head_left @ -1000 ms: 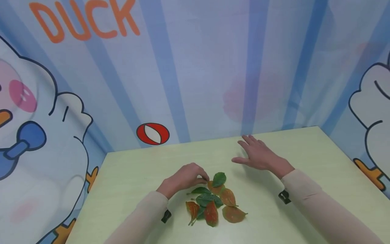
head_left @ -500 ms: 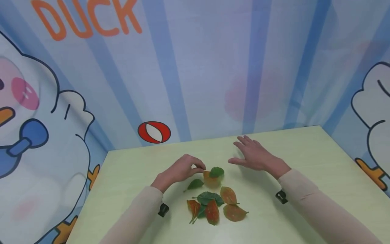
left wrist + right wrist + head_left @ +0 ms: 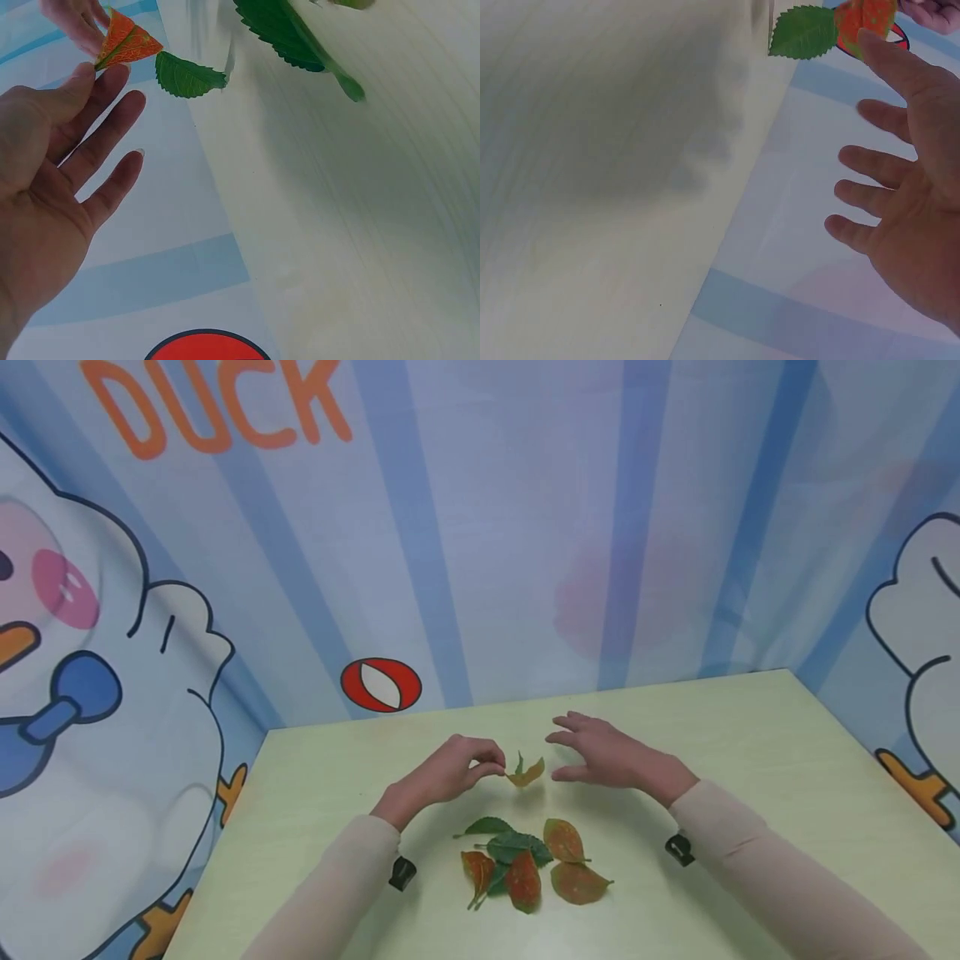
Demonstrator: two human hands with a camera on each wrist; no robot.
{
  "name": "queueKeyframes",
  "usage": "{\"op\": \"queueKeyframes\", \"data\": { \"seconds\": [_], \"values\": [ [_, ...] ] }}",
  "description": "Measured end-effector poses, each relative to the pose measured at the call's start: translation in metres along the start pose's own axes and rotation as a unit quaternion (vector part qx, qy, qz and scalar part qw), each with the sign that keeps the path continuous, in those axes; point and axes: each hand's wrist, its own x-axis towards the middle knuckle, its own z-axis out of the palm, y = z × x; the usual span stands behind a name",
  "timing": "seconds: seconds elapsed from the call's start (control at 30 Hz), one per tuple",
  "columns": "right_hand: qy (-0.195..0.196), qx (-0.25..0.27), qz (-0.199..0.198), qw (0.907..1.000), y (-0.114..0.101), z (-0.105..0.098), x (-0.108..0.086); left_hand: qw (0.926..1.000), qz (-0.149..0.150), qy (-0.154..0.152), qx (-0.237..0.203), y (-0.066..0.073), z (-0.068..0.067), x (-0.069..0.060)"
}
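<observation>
Left hand pinches orange leaf; right hand spread loosely. Left wrist view shows veins, head view mostly edge.

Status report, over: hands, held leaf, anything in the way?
Left hand pinches orange leaf above table. Right hand close by, holding nothing. Green leaf beside orange one, contact unclear. Other leaves on table, not between hands.

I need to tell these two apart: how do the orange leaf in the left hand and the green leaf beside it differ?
Colour: the orange leaf is mostly orange, the green leaf green all over. Edge: the green leaf is toothed; the orange leaf looks smoother. Hold: the left hand pinches the orange leaf; the green leaf is not gripped directly. Both show veins.
</observation>
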Motion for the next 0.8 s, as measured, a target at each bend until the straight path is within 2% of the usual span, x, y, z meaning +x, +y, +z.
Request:
{"op": "queueKeyframes", "data": {
  "seconds": [0.13, 0.33, 0.47, 0.63, 0.8],
  "values": [
    [0.018, -0.014, -0.049, 0.9986, -0.004, 0.004, 0.003, 0.9999, -0.015, -0.003, -0.008, 0.000, 0.001, 0.001],
    [0.046, -0.033, -0.133, 0.9895, -0.014, 0.012, 0.014, 0.9996, -0.025, -0.002, -0.013, 0.001, 0.001, 0.001],
    [0.061, -0.039, -0.162, 0.9841, -0.021, 0.013, 0.019, 0.9996, -0.028, -0.002, -0.007, 0.006, 0.001, 0.002],
    [0.064, -0.015, -0.168, 0.9836, -0.028, 0.014, 0.020, 0.9992, -0.038, -0.004, -0.006, 0.009, 0.002, 0.003],
    [0.053, 0.090, -0.131, 0.9859, -0.030, 0.012, 0.020, 0.9969, -0.069, 0.006, -0.036, 0.007, 0.002, 0.003]
  ]
}}
